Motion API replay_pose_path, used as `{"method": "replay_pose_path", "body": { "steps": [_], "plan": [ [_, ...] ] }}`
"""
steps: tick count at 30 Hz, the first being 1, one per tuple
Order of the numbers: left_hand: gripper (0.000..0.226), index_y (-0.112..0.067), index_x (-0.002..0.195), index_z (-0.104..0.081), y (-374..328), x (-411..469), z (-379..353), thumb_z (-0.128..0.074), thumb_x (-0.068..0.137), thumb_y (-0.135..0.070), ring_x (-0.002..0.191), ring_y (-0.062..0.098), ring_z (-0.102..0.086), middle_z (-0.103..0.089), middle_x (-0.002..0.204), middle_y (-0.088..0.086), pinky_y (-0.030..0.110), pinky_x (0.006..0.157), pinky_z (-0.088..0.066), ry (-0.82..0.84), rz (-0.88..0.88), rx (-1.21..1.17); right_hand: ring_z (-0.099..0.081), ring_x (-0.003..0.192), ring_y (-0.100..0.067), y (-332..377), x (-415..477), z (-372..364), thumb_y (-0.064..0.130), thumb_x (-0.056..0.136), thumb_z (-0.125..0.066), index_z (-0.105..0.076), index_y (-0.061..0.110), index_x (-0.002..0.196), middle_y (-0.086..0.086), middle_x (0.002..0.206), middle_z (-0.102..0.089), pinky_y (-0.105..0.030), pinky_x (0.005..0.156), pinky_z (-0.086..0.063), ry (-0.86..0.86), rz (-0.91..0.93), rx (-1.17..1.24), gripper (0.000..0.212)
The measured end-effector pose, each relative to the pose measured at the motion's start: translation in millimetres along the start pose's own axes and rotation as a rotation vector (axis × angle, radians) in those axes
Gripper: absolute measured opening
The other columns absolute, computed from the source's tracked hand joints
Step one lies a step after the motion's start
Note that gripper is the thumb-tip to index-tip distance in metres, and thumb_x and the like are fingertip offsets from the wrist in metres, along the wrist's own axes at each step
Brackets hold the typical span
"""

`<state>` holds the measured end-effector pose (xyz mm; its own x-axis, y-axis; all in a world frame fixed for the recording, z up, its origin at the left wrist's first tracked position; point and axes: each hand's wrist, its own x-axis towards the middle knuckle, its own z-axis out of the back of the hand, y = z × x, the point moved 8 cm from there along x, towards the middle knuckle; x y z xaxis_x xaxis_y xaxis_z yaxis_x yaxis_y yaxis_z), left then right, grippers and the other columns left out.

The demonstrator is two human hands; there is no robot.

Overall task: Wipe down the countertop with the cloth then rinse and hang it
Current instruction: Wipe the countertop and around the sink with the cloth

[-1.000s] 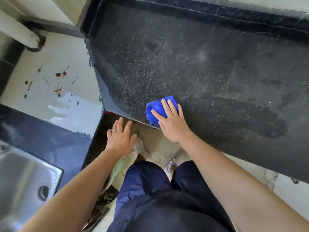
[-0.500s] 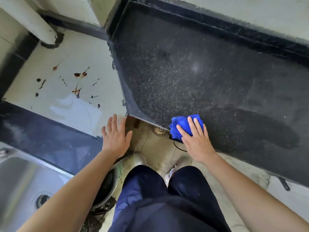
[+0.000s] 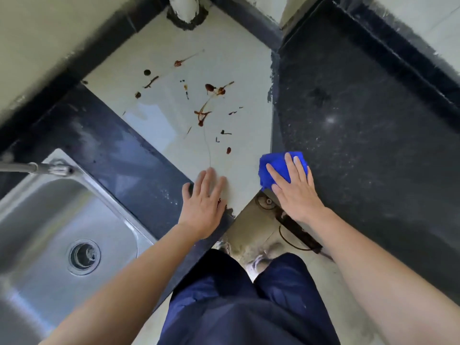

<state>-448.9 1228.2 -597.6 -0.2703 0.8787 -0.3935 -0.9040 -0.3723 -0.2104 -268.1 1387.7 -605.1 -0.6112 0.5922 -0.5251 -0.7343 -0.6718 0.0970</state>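
Observation:
A bunched blue cloth (image 3: 270, 168) lies on the front corner where the black speckled countertop (image 3: 361, 135) meets the white countertop section (image 3: 174, 115). My right hand (image 3: 293, 190) presses flat on the cloth with straight fingers. My left hand (image 3: 205, 205) rests flat and holds nothing on the white section's front edge. Red-brown sauce stains (image 3: 209, 100) are spattered across the white section, beyond both hands.
A steel sink (image 3: 49, 232) with a drain (image 3: 84, 256) sits at the left, and a tap spout (image 3: 34, 168) reaches over it. A white pipe (image 3: 185, 8) rises at the back corner. My legs and the floor drain (image 3: 267, 201) show below the counter edge.
The view has swung left, bringing the sink and stains into the middle. My right hand has slid the cloth left to the corner by the white section. My left hand has come onto the white counter.

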Motion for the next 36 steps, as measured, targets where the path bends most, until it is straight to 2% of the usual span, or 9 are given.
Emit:
{"method": "replay_pose_path", "body": {
  "steps": [3,6,10,14,18,23,27,31,36],
  "plan": [
    [0.057,-0.020,0.148,-0.034,1,2,2,-0.031,0.097,-0.044,0.146,0.035,-0.020,-0.022,0.160,0.017,0.058,0.106,-0.029,0.013,0.013,-0.027,0.022,0.150,-0.031,8,-5,5,0.039,0.105,-0.013,0.008,0.036,0.156,-0.011,0.164,0.022,-0.053,0.123,0.000,-0.023,-0.014,-0.036,0.056],
    [0.058,-0.020,0.150,-0.033,9,6,6,-0.028,0.098,-0.045,0.147,0.035,-0.019,-0.021,0.160,0.017,0.060,0.109,-0.026,0.002,0.095,-0.062,0.019,0.151,-0.031,7,-10,1,0.039,0.104,-0.012,0.009,0.035,0.154,-0.012,0.164,0.018,-0.054,0.123,-0.006,-0.040,0.004,-0.057,0.054],
    [0.059,-0.026,0.155,-0.020,20,16,7,-0.029,0.102,-0.050,0.151,0.032,-0.002,-0.007,0.164,0.014,0.061,0.117,-0.008,-0.014,0.161,-0.064,0.022,0.151,-0.029,-5,9,8,0.040,0.105,-0.018,-0.001,0.038,0.157,-0.009,0.165,0.019,-0.051,0.123,0.001,-0.019,0.144,-0.129,0.055],
    [0.062,-0.028,0.155,-0.023,27,18,11,-0.027,0.099,-0.055,0.151,0.034,-0.005,-0.009,0.164,0.015,0.058,0.118,-0.012,-0.022,0.236,-0.061,0.021,0.151,-0.029,-5,47,33,0.042,0.105,-0.017,0.001,0.041,0.156,-0.009,0.165,0.019,-0.052,0.124,0.001,-0.005,0.319,-0.193,0.054],
    [0.063,-0.028,0.156,-0.019,25,22,12,-0.023,0.099,-0.055,0.152,0.033,0.000,-0.006,0.165,0.015,0.056,0.120,-0.009,-0.016,0.326,-0.089,0.013,0.152,-0.031,4,118,71,0.043,0.105,-0.016,-0.005,0.039,0.158,-0.010,0.166,0.011,-0.053,0.122,-0.001,-0.109,0.235,-0.096,0.054],
    [0.062,-0.027,0.158,-0.014,19,24,16,-0.019,0.101,-0.053,0.152,0.032,0.008,0.003,0.166,0.012,0.054,0.122,-0.008,0.000,0.413,-0.103,0.011,0.152,-0.034,36,184,100,0.044,0.106,-0.016,-0.003,0.040,0.157,-0.012,0.166,0.007,-0.056,0.121,-0.001,-0.174,0.170,-0.011,0.052],
    [0.063,-0.023,0.157,-0.016,33,26,25,-0.030,0.102,-0.050,0.152,0.033,0.008,0.009,0.165,0.013,0.052,0.121,-0.007,-0.031,0.520,-0.148,0.006,0.153,-0.035,42,159,91,0.041,0.107,-0.021,-0.008,0.035,0.158,-0.015,0.166,0.002,-0.058,0.122,-0.006,-0.214,0.238,-0.025,0.053],
    [0.062,-0.021,0.156,-0.018,54,30,37,-0.031,0.103,-0.049,0.152,0.034,0.005,0.005,0.165,0.015,0.052,0.121,-0.006,-0.074,0.557,-0.118,0.005,0.152,-0.037,56,83,53,0.039,0.105,-0.028,-0.013,0.034,0.158,-0.018,0.166,0.002,-0.059,0.121,-0.007,-0.140,0.425,-0.102,0.056],
    [0.062,-0.019,0.156,-0.019,68,31,38,-0.031,0.102,-0.048,0.152,0.034,0.000,-0.003,0.165,0.016,0.053,0.121,-0.010,-0.095,0.588,-0.153,0.003,0.152,-0.039,70,35,19,0.040,0.104,-0.035,-0.016,0.034,0.157,-0.018,0.166,0.000,-0.060,0.120,-0.007,-0.025,0.514,-0.166,0.057]
  ]
}}
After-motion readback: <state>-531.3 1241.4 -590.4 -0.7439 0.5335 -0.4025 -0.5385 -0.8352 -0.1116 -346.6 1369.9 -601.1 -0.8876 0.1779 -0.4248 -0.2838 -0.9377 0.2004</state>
